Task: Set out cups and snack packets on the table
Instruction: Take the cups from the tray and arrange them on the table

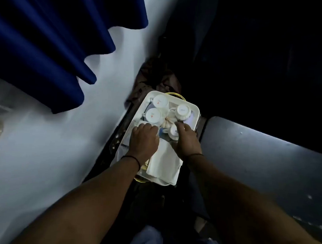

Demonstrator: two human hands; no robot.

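A white tray (195, 109) sits low between a pale wall and a seat. Several white cups lie upside down in it: two at the far left (159, 101) (153, 115), one at the far right (182, 111), one nearer (173, 132). A folded white cloth (164, 164) covers the tray's near half. My left hand (144, 139) reaches into the tray's left side with curled fingers over a white object; what they hold is hidden. My right hand (187, 141) lies against the nearest cup, its fingers curled round that cup's side. No snack packets are plainly visible.
A dark blue curtain (49, 43) hangs at the upper left over the pale wall (54, 145). A grey-blue seat cushion (265, 159) lies to the right of the tray. The area beyond the tray is dark. My blue-trousered knees (147, 239) show at the bottom.
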